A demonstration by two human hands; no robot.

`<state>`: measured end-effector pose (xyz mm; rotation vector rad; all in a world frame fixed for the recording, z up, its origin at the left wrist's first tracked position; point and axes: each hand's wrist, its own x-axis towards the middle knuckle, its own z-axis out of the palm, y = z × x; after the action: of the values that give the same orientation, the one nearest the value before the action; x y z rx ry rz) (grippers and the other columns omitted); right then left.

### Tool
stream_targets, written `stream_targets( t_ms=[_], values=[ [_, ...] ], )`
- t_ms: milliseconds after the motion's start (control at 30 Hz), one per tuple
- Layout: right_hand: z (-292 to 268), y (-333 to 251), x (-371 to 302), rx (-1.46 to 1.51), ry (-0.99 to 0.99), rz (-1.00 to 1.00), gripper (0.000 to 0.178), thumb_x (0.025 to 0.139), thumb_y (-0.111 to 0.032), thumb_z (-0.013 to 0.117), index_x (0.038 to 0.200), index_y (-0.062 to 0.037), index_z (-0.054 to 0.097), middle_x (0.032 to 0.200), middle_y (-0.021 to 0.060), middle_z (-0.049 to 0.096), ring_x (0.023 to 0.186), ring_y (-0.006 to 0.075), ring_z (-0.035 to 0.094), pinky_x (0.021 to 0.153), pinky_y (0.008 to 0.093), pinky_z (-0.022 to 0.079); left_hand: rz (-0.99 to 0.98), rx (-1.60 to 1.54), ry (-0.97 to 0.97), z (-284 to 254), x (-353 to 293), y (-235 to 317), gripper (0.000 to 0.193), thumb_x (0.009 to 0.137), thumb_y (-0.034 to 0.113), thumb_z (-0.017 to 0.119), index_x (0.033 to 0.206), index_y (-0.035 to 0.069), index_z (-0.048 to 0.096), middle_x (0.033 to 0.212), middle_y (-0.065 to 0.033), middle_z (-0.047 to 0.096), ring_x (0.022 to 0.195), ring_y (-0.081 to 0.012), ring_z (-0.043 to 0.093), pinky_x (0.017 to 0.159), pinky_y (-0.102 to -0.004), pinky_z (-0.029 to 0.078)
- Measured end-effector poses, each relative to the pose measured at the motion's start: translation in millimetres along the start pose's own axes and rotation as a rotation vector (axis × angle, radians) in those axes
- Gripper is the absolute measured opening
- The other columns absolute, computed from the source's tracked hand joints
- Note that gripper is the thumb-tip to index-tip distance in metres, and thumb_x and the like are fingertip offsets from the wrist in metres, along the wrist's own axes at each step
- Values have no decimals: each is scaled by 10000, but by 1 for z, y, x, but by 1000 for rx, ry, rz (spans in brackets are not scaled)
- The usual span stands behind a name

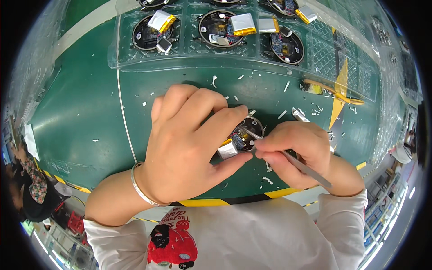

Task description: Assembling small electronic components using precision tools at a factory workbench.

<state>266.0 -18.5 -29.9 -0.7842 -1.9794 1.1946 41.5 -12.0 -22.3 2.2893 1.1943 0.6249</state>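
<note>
The left hand [180, 135] bent about a round black unit [245, 141], thumb and forefinger at opposite edges; whether it gripped could not be told. A silver battery [228, 150] sat at the unit's lower left. The unit was between both hands, above the green counter [90, 121]. Tweezers [311, 171], tips inside the unit, were clamped in the right hand [300, 146].

Tray [180, 63]: beyond round device [245, 142], on table [90, 112]
Brush [338, 95]: right of device, near tray
Battery [228, 150]: at device's near-left edge
</note>
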Motion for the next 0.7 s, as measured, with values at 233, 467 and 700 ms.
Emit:
stream_targets(
  t_ms=[233, 467, 700],
  values=[
    [-4, -1, 3, -29, -48, 122, 194, 756, 55, 729, 934, 37, 655, 742, 108, 683, 615, 205, 663, 546, 265, 486, 2, 9, -27, -1, 1, -1, 545, 543, 289, 876, 1025, 99, 708, 928, -52, 562, 856, -263, 494, 782, -372, 388],
    [-4, 3, 7, -64, 64, -4, 248, 714, 77, 756, 945, 27, 681, 767, 126, 668, 603, 223, 640, 532, 282, 485, 20, 34, -18, -1, 3, -2, 558, 525, 295, 873, 1016, 80, 715, 924, -57, 565, 851, -266, 497, 766, -372, 405],
    [2, 7, 3, -73, 92, -77, 263, 698, 83, 760, 944, 31, 683, 797, 130, 666, 652, 218, 640, 563, 273, 496, 41, 85, 9, 3, 2, 1, 584, 469, 275, 842, 1002, 73, 716, 906, -51, 592, 863, -270, 518, 769, -378, 428]
  ],
)
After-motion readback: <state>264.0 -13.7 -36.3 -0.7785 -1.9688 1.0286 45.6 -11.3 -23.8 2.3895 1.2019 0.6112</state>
